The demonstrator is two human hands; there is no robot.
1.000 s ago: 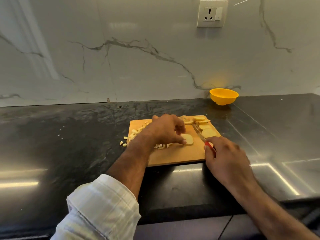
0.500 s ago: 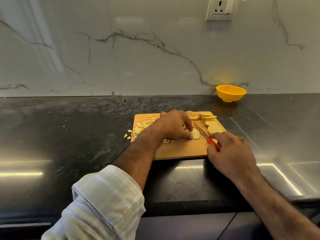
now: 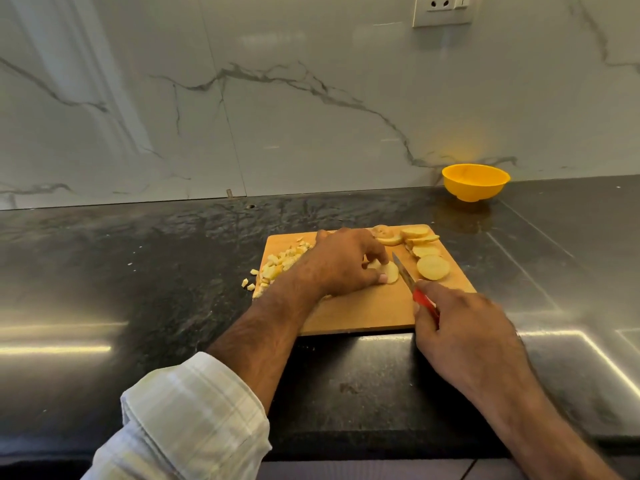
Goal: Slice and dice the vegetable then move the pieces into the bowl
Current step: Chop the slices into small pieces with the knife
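A wooden cutting board (image 3: 363, 313) lies on the dark counter. My left hand (image 3: 341, 263) pinches a round potato slice (image 3: 390, 271) flat against the board with curled fingers and thumb. My right hand (image 3: 464, 330) grips a red-handled knife (image 3: 412, 287); its blade sits just right of that slice. Several more round slices (image 3: 431, 266) lie at the board's far right. Diced pieces (image 3: 280, 263) are heaped at the board's left end, with a few (image 3: 247, 284) spilled onto the counter. A yellow bowl (image 3: 476, 181) stands by the wall at the far right.
The black stone counter (image 3: 138, 271) runs wide to the left and right of the board. A marble backsplash rises behind it, with a wall socket (image 3: 441, 10) above the bowl. The counter's front edge is just below my forearms.
The view has shifted, so the board and bowl sit further right in the frame. My hands keep their grips; the knife blade stays beside the held slice.
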